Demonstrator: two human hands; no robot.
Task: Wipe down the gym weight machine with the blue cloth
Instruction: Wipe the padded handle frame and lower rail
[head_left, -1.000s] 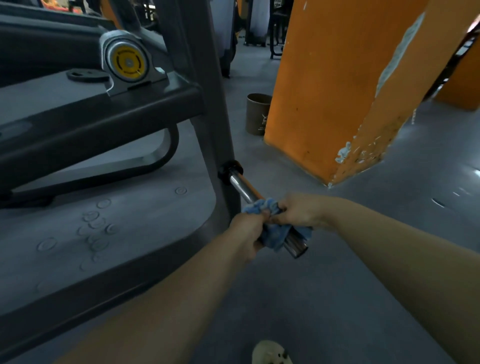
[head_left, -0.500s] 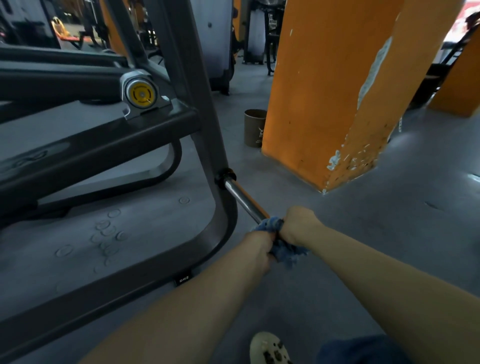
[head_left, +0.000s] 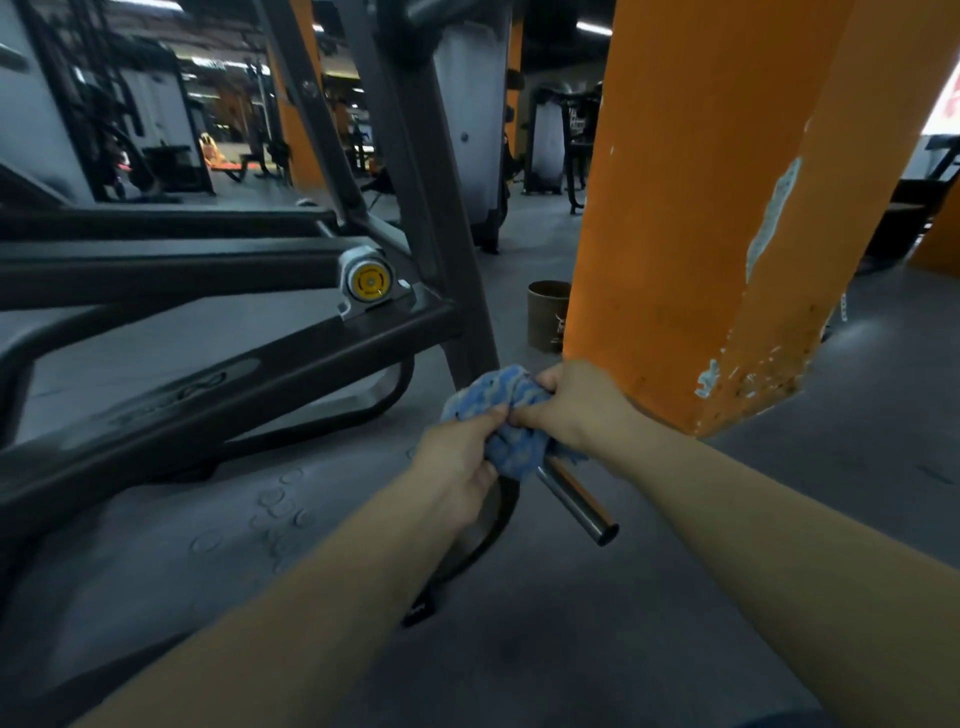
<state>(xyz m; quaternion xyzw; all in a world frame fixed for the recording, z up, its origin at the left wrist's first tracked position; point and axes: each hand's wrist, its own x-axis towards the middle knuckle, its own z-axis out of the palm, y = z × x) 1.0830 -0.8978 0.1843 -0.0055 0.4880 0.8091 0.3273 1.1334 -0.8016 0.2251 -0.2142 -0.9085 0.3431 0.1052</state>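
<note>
Both hands on the blue cloth (head_left: 506, 415), bunched around the chrome peg (head_left: 576, 501) that sticks out of the weight machine (head_left: 270, 358) frame low near the floor. Left hand (head_left: 460, 462) grips the cloth from the near-left side, fingers curled and pinching the fabric, thumb on top. Right hand (head_left: 576, 402) grips from the right, fingers curled over the wad, knuckles up. The two hands touch at the cloth. Cloth covers the inner part of the peg, up against the dark upright post (head_left: 441, 249); the bare outer end of the peg pokes out below-right of the hands, free end open and shiny. Whether the cloth wraps fully round the peg: cannot tell. Yellow pivot cap (head_left: 370, 280) sits on the machine's dark arm, upper left of the hands. Orange pillar (head_left: 691, 208) with chipped paint just behind the right hand, brown bin (head_left: 548, 314) beside its base. Grey floor (head_left: 519, 649) under it all.
</note>
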